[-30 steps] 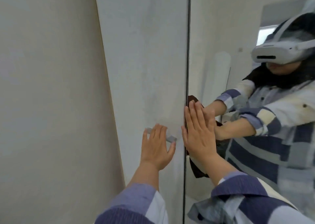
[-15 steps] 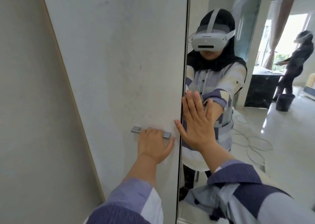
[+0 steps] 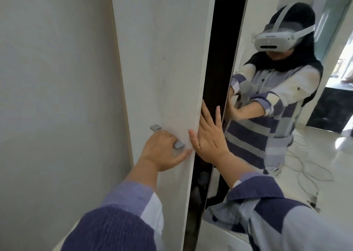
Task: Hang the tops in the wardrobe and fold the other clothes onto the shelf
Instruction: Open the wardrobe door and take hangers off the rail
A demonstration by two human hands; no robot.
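Head view: door handle (image 3: 166, 136) slanting down-right

The wardrobe door (image 3: 162, 59) on the left is a matt, off-white panel, smooth with faint scuffs, and its handle (image 3: 168, 137) is brushed grey metal with a dull sheen. The door beside it carries a mirror (image 3: 286, 155), glossy and sharply reflective. The sleeves (image 3: 122, 218) are soft woven cloth, partly ribbed, in purple, grey and white blocks. The wall (image 3: 47, 97) looks matt and painted. The floor (image 3: 324, 164) seen in the mirror is glossy pale tile.
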